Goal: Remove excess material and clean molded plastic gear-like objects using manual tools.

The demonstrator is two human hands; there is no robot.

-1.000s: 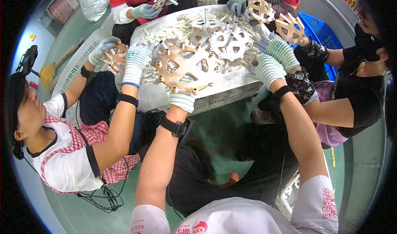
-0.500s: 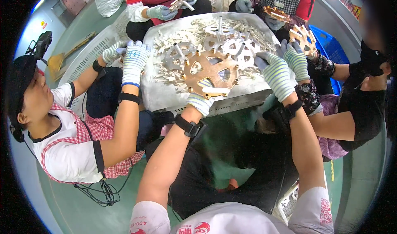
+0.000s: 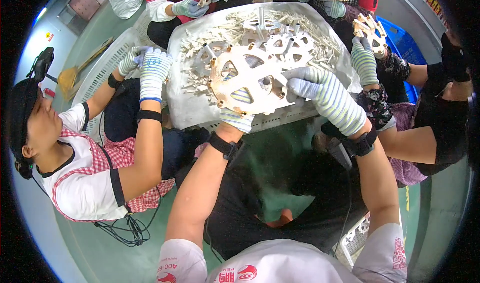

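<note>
Two gloved hands held a round, pale wooden spoked wheel (image 3: 247, 78) above a grey tray (image 3: 182, 103): left hand (image 3: 239, 114) closed under its near rim, right hand (image 3: 320, 90) gripping its right edge. It looked stiff, light, best held by the rim.

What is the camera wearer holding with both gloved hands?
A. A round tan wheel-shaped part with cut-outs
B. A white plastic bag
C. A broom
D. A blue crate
A: the left hand supports the wheel part from below while the right hand touches its right edge, over the tray.
</note>
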